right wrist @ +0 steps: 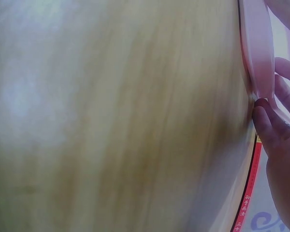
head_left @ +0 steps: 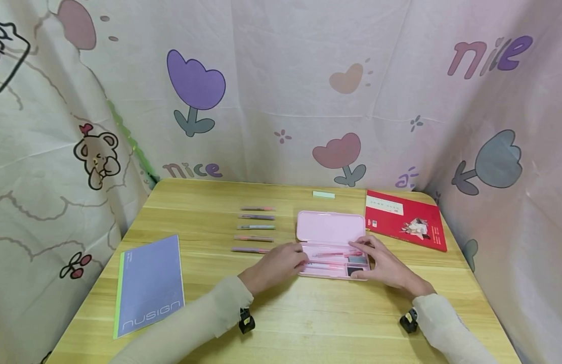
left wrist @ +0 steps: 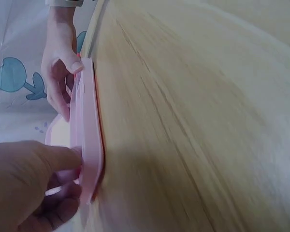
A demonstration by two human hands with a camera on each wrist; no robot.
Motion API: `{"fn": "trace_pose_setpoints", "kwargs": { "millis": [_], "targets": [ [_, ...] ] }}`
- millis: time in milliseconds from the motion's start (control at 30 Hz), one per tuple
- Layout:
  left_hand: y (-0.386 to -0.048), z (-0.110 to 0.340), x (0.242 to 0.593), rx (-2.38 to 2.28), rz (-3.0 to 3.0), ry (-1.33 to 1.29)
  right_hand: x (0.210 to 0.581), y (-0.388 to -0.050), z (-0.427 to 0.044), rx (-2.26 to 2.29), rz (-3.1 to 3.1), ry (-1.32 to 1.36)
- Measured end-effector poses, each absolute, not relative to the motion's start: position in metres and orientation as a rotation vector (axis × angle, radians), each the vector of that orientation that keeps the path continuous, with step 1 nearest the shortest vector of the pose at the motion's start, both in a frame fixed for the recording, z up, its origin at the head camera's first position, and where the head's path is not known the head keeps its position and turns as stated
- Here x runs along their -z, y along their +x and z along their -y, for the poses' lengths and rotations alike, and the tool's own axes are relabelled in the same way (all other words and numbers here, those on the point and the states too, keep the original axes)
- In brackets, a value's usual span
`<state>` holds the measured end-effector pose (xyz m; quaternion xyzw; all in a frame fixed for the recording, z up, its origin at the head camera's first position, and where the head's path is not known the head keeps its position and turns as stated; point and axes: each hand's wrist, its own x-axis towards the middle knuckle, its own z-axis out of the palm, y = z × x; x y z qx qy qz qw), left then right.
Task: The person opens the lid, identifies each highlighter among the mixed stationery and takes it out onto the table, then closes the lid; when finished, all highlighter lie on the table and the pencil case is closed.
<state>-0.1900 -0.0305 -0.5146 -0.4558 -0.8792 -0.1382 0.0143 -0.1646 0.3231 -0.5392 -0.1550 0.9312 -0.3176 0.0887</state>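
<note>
An opened pink pencil case (head_left: 331, 227) lies on the table with its lid tipped back. Inside it are a pink-red pen (head_left: 337, 254), a paler pen (head_left: 325, 266) in the front part, and small grey and dark items in the right-hand compartments. My left hand (head_left: 283, 263) has its fingers curled at the left end of the case, partly over the pens' ends; the thumb lies by the rim in the left wrist view. With thumb and fingers spread across the case's right end, my right hand (head_left: 387, 265) holds it by the front corner and the back.
Several pens (head_left: 255, 227) lie in a column left of the case. A blue-purple notebook (head_left: 150, 285) rests at the left, a red book (head_left: 405, 220) at the back right. Behind the case sits a pale green block (head_left: 323, 194). Patterned curtains surround the wooden table (head_left: 321, 323).
</note>
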Motion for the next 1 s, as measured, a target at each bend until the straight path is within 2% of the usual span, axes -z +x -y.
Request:
{"fn": "trace_pose_setpoints", "kwargs": {
  "millis": [467,600,800,1000],
  "targets": [
    [-0.186,0.014,0.511,0.198,2.800,-1.363,0.539,-0.162,-0.325,0.942,-2.779,-0.453],
    [-0.187,0.016,0.510,0.283,2.810,-1.332,0.538,-0.162,-0.326,0.951,-2.779,-0.459],
    [-0.193,0.035,0.506,0.507,2.823,-1.322,0.538,-0.162,-0.324,0.951,-2.774,-0.459],
    [-0.202,0.078,0.498,0.764,2.904,-1.184,0.537,-0.162,-0.322,0.948,-2.775,-0.459]
  ]
}}
